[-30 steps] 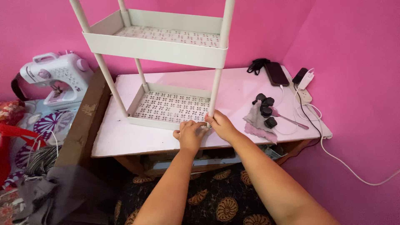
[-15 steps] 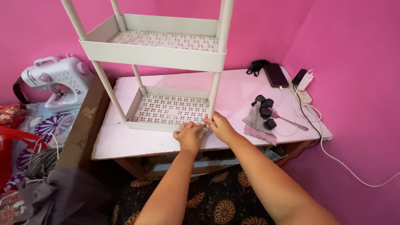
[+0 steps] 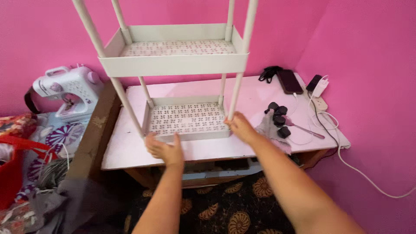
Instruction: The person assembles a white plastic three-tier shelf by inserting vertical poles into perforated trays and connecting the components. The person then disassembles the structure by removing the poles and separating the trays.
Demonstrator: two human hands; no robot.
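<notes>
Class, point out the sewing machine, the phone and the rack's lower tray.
sewing machine (image 3: 69, 89), head view, white body.
phone (image 3: 289, 81), head view, dark screen.
lower tray (image 3: 188, 118), head view, patterned floor.

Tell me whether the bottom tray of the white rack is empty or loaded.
Empty. The bottom tray shows its whole perforated floor with nothing on it; the left hand and right hand touch only its front corners.
</notes>
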